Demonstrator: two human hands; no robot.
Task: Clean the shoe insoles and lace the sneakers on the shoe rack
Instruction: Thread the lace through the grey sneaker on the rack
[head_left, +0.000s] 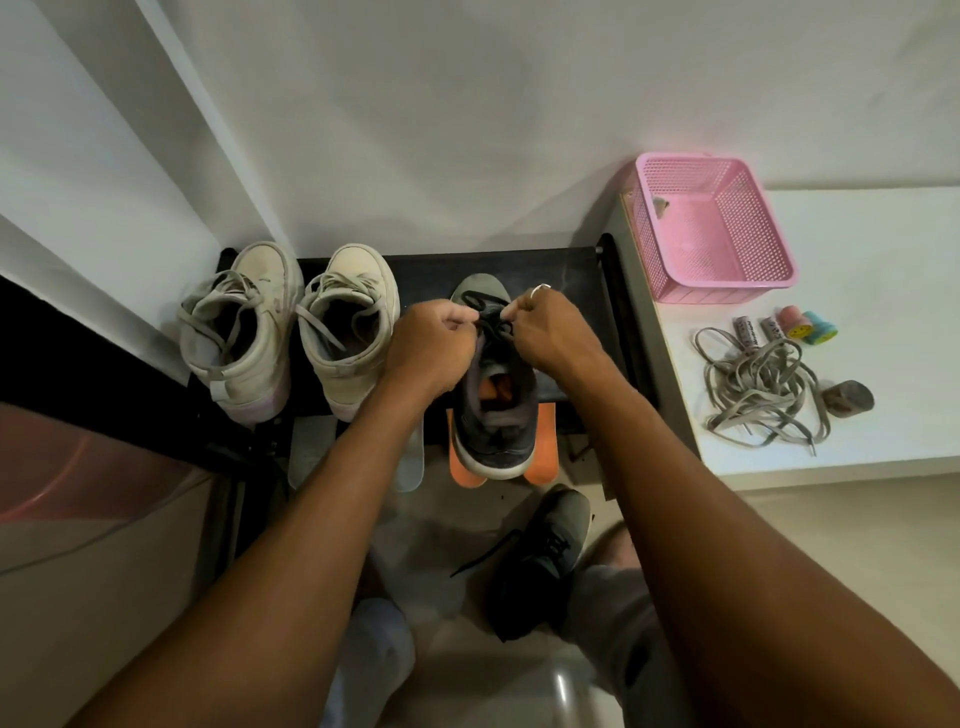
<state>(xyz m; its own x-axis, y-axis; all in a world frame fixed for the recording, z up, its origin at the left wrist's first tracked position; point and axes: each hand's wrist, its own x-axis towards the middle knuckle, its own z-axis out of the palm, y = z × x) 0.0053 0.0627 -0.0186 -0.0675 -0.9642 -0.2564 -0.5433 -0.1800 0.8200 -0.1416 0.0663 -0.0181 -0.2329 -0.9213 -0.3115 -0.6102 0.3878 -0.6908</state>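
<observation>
Both hands meet at the centre of the frame over a dark grey sneaker (493, 410). The left hand (434, 343) and the right hand (550, 335) sit close together, each with fingers curled and pinching the black lace (480, 300) near the shoe's toe end. That sneaker stands on the black shoe rack (571, 270), toe toward the wall, its heel over two orange insoles (543, 447) that jut past the rack's front edge. Left of it on the rack stand two white high-top sneakers (348, 332), loosely laced, with pale insoles (306, 452) below them. A second dark sneaker (540, 561) lies on the floor at lower centre. At the right, a white surface (883, 291) carries a pink basket (717, 228) and a tangle of loose grey laces (758, 395).
</observation>
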